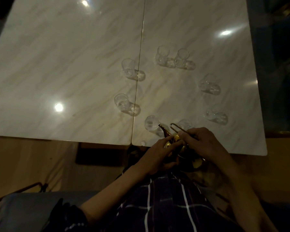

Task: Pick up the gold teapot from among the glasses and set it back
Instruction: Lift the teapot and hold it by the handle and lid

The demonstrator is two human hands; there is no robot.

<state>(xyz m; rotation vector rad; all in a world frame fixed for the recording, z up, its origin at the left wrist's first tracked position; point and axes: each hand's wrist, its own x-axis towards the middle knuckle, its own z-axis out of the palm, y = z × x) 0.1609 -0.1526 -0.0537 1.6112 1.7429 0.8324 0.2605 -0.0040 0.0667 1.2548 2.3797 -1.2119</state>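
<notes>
Both bare forearms reach forward from the bottom of the view and meet at the near edge of the worktop [208, 39], close to its seam. The left hand [159, 154] comes in from the lower left, palm turned inward, fingers curled round the left side of the teapot [173, 141], with the thumb low near the body. The right hand [204, 143] comes in from the lower right, back of the hand upward, its fingers [185, 135] bent and pinching the thin wire handle [175, 127] at the top of the teapot. The two hands nearly touch over it. Both wrists are roughly straight.
</notes>
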